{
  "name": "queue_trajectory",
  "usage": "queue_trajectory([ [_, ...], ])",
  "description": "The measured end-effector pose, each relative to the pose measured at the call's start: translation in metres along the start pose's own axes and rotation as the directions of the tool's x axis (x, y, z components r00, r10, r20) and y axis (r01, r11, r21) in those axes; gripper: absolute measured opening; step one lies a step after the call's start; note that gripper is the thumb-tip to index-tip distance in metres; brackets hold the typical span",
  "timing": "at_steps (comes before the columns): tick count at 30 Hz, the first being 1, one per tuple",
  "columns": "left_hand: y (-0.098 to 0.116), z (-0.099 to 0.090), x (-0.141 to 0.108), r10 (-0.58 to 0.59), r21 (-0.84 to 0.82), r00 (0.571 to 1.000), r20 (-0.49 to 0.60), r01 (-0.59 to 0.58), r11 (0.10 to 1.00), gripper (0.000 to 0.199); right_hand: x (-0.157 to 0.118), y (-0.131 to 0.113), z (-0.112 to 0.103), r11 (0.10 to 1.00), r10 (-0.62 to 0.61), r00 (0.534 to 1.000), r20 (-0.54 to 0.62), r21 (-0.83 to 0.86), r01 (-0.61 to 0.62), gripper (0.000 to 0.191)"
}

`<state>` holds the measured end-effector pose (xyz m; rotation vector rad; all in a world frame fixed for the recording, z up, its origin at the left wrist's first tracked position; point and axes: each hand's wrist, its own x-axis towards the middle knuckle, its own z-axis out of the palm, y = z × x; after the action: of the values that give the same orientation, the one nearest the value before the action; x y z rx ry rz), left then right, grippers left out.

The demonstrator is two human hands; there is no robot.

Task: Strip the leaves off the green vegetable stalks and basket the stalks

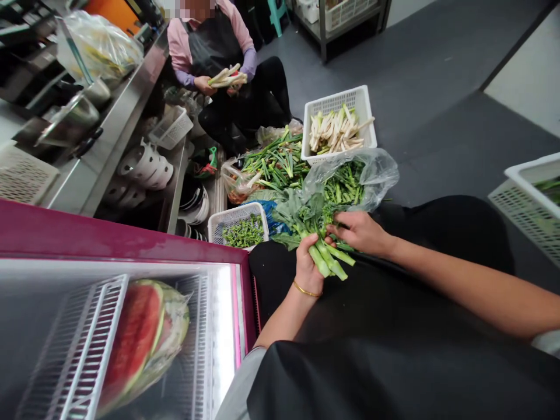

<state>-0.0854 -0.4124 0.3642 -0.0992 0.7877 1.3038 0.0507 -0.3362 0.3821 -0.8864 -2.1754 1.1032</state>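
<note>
My left hand [308, 265], with a gold bangle at the wrist, is closed round a bunch of leafy green stalks [326, 256]. The cut ends point down toward my lap and the leaves spread away from me. My right hand [361, 232] is at the bunch's right side, fingers bent among the leaves; what its fingertips grip is partly hidden. Just beyond lies an open clear plastic bag [380, 175] with more greens. A small white basket [213, 230] of cut green pieces stands to the left of the bunch.
Across from me a seated person [214, 41] holds white stalks. Between us are green onions [284, 157] and a white basket [370, 125] of pale stalks. An open fridge [245, 291] with watermelon [135, 332] is at left, another basket [525, 204] at right, a steel counter [126, 111] upper left.
</note>
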Motion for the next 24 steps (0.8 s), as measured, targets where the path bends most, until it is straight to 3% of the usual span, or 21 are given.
queue_trajectory([
  [2, -0.001, 0.0, 0.002, -0.006, -0.044, 1.0, -0.004, 0.006, 0.999, 0.016, -0.003, 0.002, 0.0, 0.941, -0.202, 0.979, -0.027, -0.283, 0.186, 0.035],
  [4, -0.002, 0.0, 0.002, -0.011, -0.057, 1.0, -0.026, 0.009, 0.998, 0.014, -0.008, 0.01, -0.002, 0.838, -0.346, 0.932, 0.106, -0.411, 0.358, 0.034],
  [6, -0.002, 0.0, 0.001, -0.018, -0.05, 0.999, -0.044, 0.015, 0.999, 0.014, -0.018, 0.024, -0.004, 0.776, -0.389, 0.874, 0.29, -0.408, 0.481, 0.031],
  [9, 0.001, 0.002, -0.001, 0.048, -0.056, 0.997, -0.058, -0.052, 0.997, 0.013, -0.036, 0.05, -0.008, 0.781, -0.258, 0.805, 0.535, -0.375, 0.499, 0.023],
  [11, 0.002, 0.005, -0.002, 0.116, -0.044, 0.989, -0.09, -0.12, 0.992, 0.01, -0.043, 0.063, -0.012, 0.814, -0.087, 0.812, 0.577, -0.429, 0.392, 0.012],
  [13, 0.0, 0.009, -0.002, 0.167, -0.01, 0.979, -0.116, -0.169, 0.986, 0.007, -0.041, 0.067, -0.017, 0.863, 0.053, 0.891, 0.45, -0.47, 0.186, 0.035],
  [14, -0.002, 0.01, -0.001, 0.187, 0.007, 0.975, -0.118, -0.188, 0.982, 0.006, -0.037, 0.065, -0.018, 0.908, 0.093, 0.928, 0.361, -0.414, 0.07, 0.049],
  [16, -0.006, 0.013, 0.001, 0.212, 0.035, 0.972, -0.099, -0.21, 0.977, 0.005, -0.025, 0.053, -0.016, 0.986, 0.15, 0.961, 0.23, -0.107, -0.129, 0.059],
  [17, -0.008, 0.015, 0.001, 0.206, 0.048, 0.975, -0.085, -0.203, 0.978, 0.004, -0.019, 0.045, -0.013, 0.975, 0.179, 0.964, 0.198, 0.093, -0.201, 0.057],
  [19, -0.012, 0.017, 0.003, 0.136, 0.081, 0.989, -0.054, -0.131, 0.988, 0.004, -0.011, 0.03, -0.008, 0.861, 0.261, 0.955, 0.142, 0.414, -0.297, 0.053],
  [21, -0.012, 0.017, 0.004, 0.019, 0.106, 0.999, -0.026, -0.017, 0.994, 0.008, -0.014, 0.024, -0.014, 0.741, 0.404, 0.914, 0.024, 0.578, -0.343, 0.049],
  [22, -0.012, 0.017, 0.004, -0.037, 0.111, 0.999, -0.01, 0.038, 0.993, 0.013, -0.019, 0.025, -0.025, 0.693, 0.489, 0.87, -0.061, 0.633, -0.345, 0.046],
  [24, -0.01, 0.015, 0.006, -0.112, 0.111, 0.993, 0.026, 0.109, 0.988, 0.022, -0.037, 0.036, -0.061, 0.65, 0.625, 0.728, -0.283, 0.704, -0.285, 0.039],
])
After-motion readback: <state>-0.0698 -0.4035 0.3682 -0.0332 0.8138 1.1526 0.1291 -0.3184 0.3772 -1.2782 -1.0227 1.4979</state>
